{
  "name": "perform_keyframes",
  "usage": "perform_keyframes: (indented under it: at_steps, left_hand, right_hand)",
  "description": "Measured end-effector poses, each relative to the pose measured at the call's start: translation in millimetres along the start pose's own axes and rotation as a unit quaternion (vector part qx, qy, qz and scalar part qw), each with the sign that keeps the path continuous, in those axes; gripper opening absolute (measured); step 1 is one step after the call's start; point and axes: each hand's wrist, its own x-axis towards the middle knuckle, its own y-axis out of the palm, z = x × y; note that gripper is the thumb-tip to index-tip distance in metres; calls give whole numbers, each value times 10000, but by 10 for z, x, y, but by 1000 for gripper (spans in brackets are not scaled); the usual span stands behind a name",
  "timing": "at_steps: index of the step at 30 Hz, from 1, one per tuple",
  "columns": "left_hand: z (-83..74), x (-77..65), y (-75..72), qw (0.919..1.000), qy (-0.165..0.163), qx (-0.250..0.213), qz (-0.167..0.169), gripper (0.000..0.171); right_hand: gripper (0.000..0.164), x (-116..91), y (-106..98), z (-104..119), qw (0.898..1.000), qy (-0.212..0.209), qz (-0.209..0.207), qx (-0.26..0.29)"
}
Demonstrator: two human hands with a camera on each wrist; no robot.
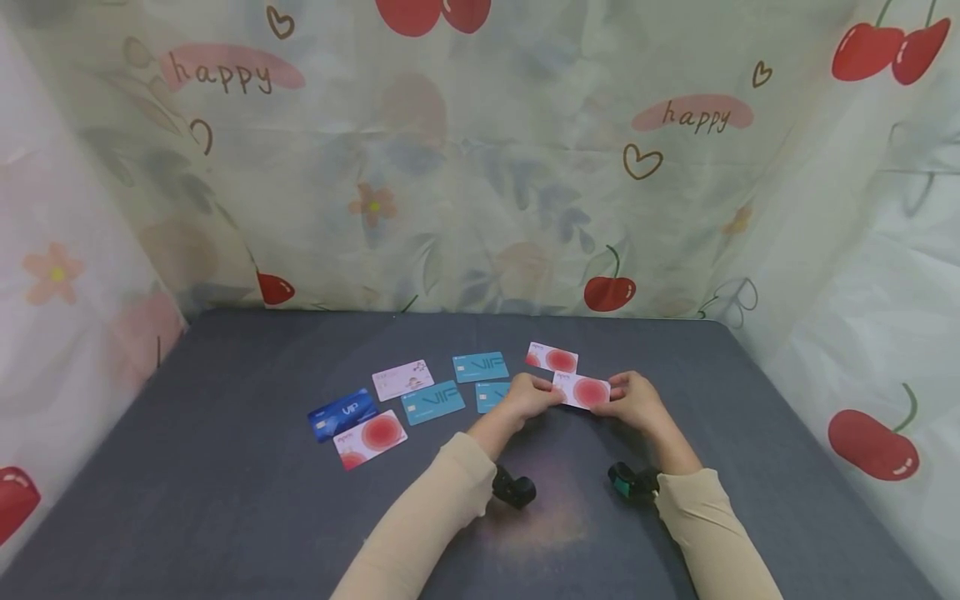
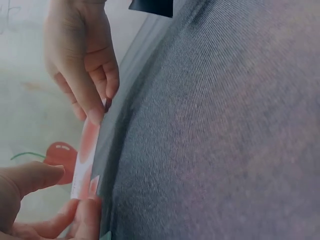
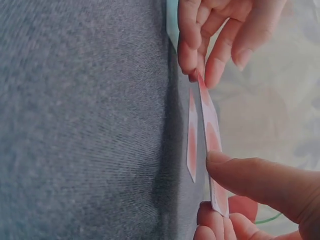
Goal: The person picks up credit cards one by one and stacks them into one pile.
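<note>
A white card with red circles point(image 1: 582, 389) is between the two hands, raised a little from the tabletop. My right hand point(image 1: 635, 402) pinches its right end; in the right wrist view the thumb point(image 3: 250, 175) presses on the printed face. My left hand point(image 1: 531, 395) touches the opposite end with its fingertips. In the left wrist view the left thumb point(image 2: 42, 177) stands apart from the card. Just behind lies a matching red-circle card point(image 1: 551, 357). A teal card point(image 1: 491, 397) lies beside the left hand, partly covered by it.
Left of the hands lie teal VIP cards point(image 1: 480, 367) point(image 1: 433, 402), a pale pink card point(image 1: 402, 380), a blue VIP card point(image 1: 342, 415) and another red-circle card point(image 1: 371, 439). The grey tabletop point(image 1: 225, 500) meets a printed curtain point(image 1: 465, 225). Black wrist devices point(image 1: 514, 487) sit at both cuffs.
</note>
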Motion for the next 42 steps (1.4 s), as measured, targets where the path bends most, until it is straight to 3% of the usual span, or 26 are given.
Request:
perform_keyframes:
  at_steps: [15,33,42]
  left_hand:
    - [68,-34,-191,9978,610,59,246,46]
    - [130,-91,-334,9965,742,348,161,52]
    - [163,-145,-420,9948,899,399,274,54]
  right_hand:
    - [61,-44,16,89,9993,-368,80,75]
    - [59,-115,109,167,9961,-866,66,150]
    - [59,-146,151,221,9945,-1006,127,250]
